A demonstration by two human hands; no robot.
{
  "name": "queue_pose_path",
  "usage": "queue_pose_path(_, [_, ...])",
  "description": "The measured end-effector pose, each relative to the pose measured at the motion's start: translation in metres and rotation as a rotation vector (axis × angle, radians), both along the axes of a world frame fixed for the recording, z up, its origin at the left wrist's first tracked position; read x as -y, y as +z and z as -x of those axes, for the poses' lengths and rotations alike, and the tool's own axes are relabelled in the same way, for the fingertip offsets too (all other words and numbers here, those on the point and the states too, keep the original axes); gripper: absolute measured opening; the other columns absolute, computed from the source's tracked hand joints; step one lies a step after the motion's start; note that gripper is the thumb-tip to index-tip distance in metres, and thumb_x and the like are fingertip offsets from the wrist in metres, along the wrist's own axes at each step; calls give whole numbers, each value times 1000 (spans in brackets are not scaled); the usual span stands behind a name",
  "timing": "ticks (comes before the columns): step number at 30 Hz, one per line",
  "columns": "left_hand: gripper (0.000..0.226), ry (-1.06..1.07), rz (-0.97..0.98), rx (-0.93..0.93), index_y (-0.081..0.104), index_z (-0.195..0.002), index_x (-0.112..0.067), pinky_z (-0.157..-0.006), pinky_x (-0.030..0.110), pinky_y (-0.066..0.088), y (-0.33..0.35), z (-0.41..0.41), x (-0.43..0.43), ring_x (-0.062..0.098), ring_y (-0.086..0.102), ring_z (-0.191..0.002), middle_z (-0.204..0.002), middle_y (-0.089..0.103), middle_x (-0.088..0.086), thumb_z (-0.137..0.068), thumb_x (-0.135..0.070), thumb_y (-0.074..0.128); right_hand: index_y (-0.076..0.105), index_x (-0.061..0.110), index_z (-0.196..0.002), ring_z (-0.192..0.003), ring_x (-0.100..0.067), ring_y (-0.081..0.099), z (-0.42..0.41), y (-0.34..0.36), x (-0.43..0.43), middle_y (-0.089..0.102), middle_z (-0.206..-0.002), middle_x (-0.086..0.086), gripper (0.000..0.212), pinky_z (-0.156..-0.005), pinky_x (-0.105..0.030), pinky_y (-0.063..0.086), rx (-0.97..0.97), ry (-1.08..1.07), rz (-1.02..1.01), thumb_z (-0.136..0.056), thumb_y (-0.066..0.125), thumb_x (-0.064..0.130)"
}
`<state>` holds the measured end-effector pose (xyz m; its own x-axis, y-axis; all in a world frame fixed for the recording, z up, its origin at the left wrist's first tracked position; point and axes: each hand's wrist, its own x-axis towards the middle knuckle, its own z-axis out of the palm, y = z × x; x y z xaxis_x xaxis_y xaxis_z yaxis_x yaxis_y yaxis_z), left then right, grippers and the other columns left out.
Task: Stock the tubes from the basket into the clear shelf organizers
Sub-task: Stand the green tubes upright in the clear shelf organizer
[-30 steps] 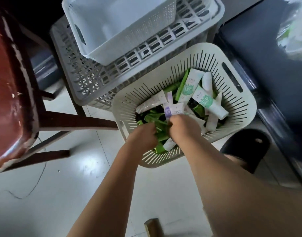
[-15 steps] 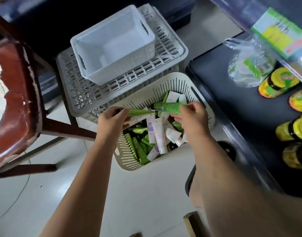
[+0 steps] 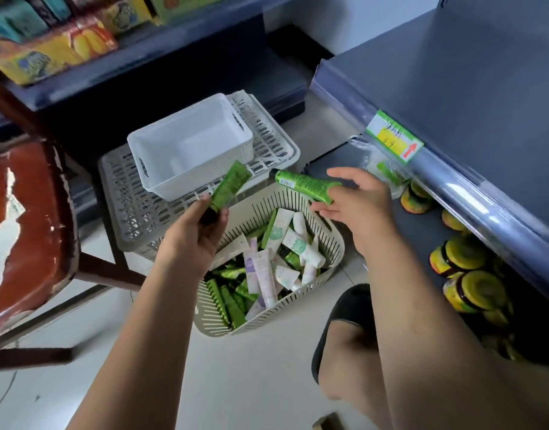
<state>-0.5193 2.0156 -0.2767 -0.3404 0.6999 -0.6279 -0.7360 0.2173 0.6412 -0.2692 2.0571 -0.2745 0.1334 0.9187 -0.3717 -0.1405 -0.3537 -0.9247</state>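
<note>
**Two tubes lifted, none shelved**

At centre frame your left hand (image 3: 194, 234) gripped a dark green tube (image 3: 229, 189) by its lower end; your right hand (image 3: 357, 206) pinched a bright green tube (image 3: 304, 184) in its fingers. Both hung above the basket (image 3: 276, 318) of tubes (image 3: 260, 274). No clear organizer was visible; the next move, I judge, was carrying both tubes to one.

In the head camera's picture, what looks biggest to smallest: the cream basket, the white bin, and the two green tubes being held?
1. cream basket, though it sits nearer the camera than the bin.
2. white bin.
3. left green tube and right green tube: they look alike, so I won't rank them.
</note>
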Motion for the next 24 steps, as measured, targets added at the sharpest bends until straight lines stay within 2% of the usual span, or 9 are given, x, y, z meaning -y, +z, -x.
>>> queue_pose_path(3, [9,-114,-95,73,63,-91,-1,-73,28,63,14,-11,11,24,75,-85,-94,75,16,-92,-8,69,77,15,-95,-69,-28,77,-11,32,3,75,-100,-12,26,-70,-37,63,130,72,-40,-92,56,-1])
queue_pose_path(5, [8,-240,-182,99,64,-95,1,-77,27,62,24,-22,18,22,74,-89,-100,74,16,-90,-5,64,76,14,-96,-68,-27,77,-20,56,6,75,-99,-11,26,-70,-35,63,158,85,-66,-91,55,-1])
queue_pose_path(8, [24,-461,-289,129,71,-101,3,-77,26,60,43,-43,26,19,67,-91,-108,69,17,-81,3,58,71,19,-106,-67,-26,76,-35,97,15,68,-106,-7,34,-64,-28,62,180,66,-102,-88,52,-3])
queue_pose_path(11, [38,-598,-355,107,71,-105,0,-74,25,52,67,-72,33,17,62,-89,-111,70,18,-73,8,54,70,26,-108,-66,-25,76,-54,137,29,68,-106,-3,40,-63,-28,60,241,25,-180,-84,53,-1])
queue_pose_path(13, [39,-635,-394,42,68,-109,2,-70,24,50,85,-95,33,17,61,-85,-109,69,19,-71,5,59,71,27,-106,-64,-25,76,-67,159,38,72,-101,-6,39,-61,-28,59,281,-14,-217,-84,54,1])
queue_pose_path(15, [43,-646,-420,-14,61,-121,7,-64,22,49,106,-127,33,16,61,-77,-100,70,15,-82,-10,66,72,23,-105,-63,-24,75,-89,182,54,73,-99,-8,35,-61,-28,60,307,-71,-249,-86,55,0])
queue_pose_path(17, [44,-634,-468,29,55,-130,1,-62,21,49,129,-161,38,14,61,-73,-99,71,13,-94,-23,62,73,20,-106,-64,-24,75,-117,208,77,74,-99,-6,32,-69,-31,61,317,-151,-284,-88,55,1])
queue_pose_path(20, [26,-640,-592,49,59,-122,-8,-70,25,50,157,-207,48,14,60,-76,-90,68,8,-98,-18,59,74,19,-105,-67,-26,76,-160,237,113,75,-94,-5,31,-74,-34,63,329,-246,-321,-89,55,0])
queue_pose_path(24, [28,-745,-726,-117,67,-125,-7,-75,30,49,175,-274,65,13,60,-79,-95,69,5,-99,-13,60,75,21,-104,-68,-28,76,-217,254,169,76,-84,-10,34,-69,-32,63,371,-416,-410,-90,55,-2])
